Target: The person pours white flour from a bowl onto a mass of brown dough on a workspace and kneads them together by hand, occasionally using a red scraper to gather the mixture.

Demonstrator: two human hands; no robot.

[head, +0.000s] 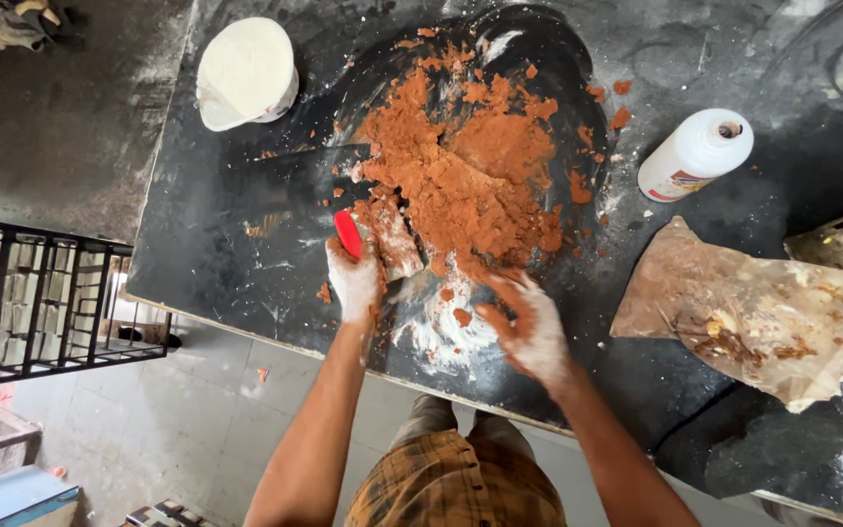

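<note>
Orange-brown paste (pixel 461 176) on black table (pixel 207 244) | left hand (pixel 355 278) grips red-handled scraper (pixel 378 237) | right hand (pixel 529 327) open

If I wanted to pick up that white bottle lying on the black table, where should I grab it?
Probably around its wide middle. The white bottle lies on its side on the black table, cap end pointing up and right, apart from the orange-brown paste. Come down from above, fingers across the round body; the open table on both long sides leaves room.
</note>
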